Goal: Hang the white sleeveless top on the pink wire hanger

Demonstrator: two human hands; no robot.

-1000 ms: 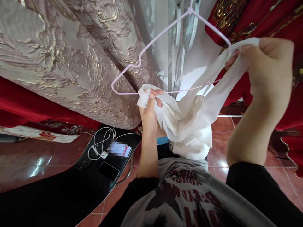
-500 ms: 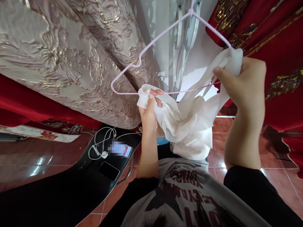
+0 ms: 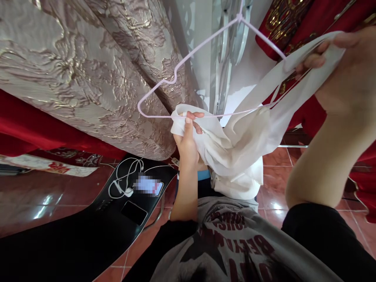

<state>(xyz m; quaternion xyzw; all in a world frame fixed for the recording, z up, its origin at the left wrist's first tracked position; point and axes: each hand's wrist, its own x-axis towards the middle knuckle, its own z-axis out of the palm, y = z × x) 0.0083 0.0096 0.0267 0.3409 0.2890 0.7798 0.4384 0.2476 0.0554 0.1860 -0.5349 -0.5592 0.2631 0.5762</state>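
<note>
A pale pink wire hanger hangs in front of me, its top beyond the frame. Thin white garment cloth drapes below it, bunched in the middle. My left hand is closed on one part of the garment, with the hanger's bottom bar crossing at its fingers. At the upper right, my right hand grips another part, stretching it out past the hanger's right shoulder. A narrow opening shows in the cloth there, and the right end of the hanger is hidden by it.
A black chair at the left bears a lit phone, a dark phone and white earphones. Patterned beige fabric hangs behind it. Red fabric with gold sequins hangs at the right. The floor is red tile.
My right hand has moved right and up, pulling the garment wide away from the hanger's right shoulder. My left hand and the hanger have barely moved.
</note>
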